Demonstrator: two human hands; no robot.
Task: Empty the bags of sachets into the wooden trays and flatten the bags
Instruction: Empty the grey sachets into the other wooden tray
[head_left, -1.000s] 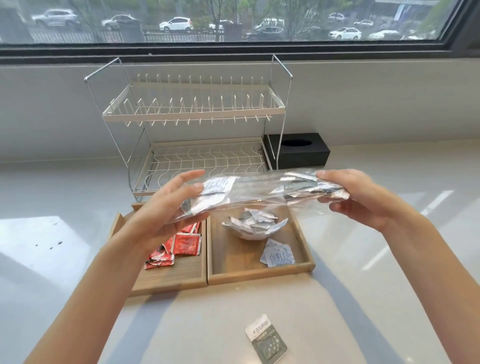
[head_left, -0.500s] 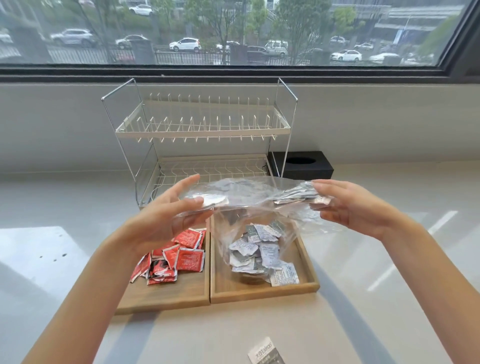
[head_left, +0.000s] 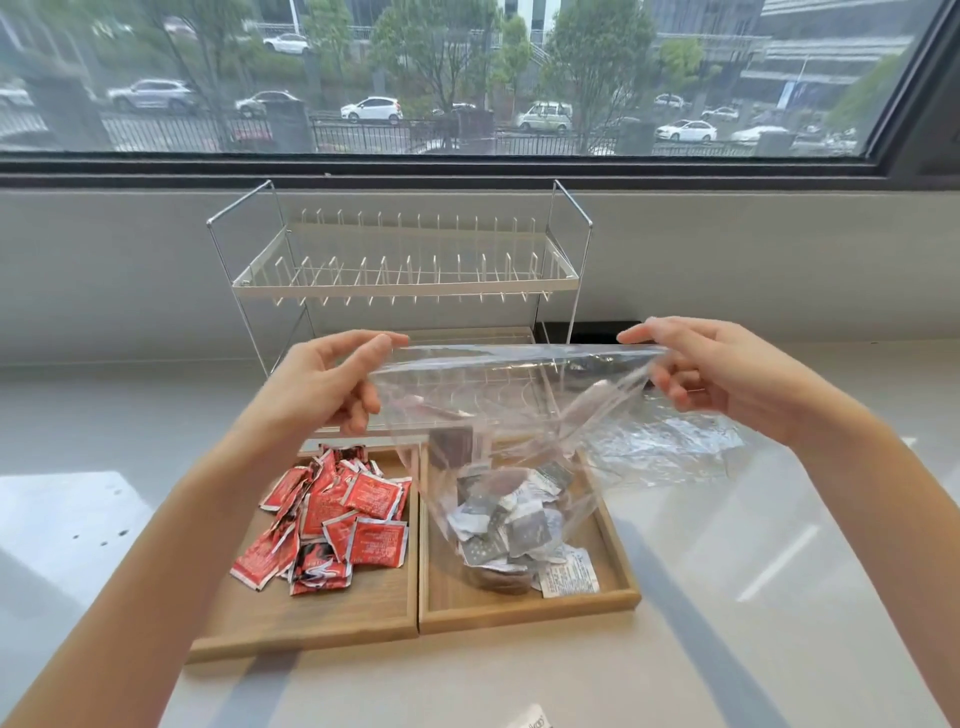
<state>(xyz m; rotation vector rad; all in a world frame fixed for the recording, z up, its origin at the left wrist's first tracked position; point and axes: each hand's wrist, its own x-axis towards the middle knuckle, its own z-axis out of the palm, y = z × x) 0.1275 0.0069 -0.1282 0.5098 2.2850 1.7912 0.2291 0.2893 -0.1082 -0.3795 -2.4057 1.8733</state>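
Stretching clear bag (head_left: 498, 395) edge, left hand (head_left: 327, 384), right hand (head_left: 711, 369), over right tray (head_left: 618, 600), seemingly emptied

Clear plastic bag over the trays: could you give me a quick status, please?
Both hands, left and right, pinch clear plastic bag upturned. Silver sachets dropping into right wooden tray. Nothing in the way.

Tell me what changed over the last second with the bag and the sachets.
Both hands, left and right, lifted the clear bag from lying flat to hanging by its top edge. The silver sachets slid down from the bag's ends to its bottom, over the right tray. Both hands kept their grip. The red sachets stayed in the left tray.
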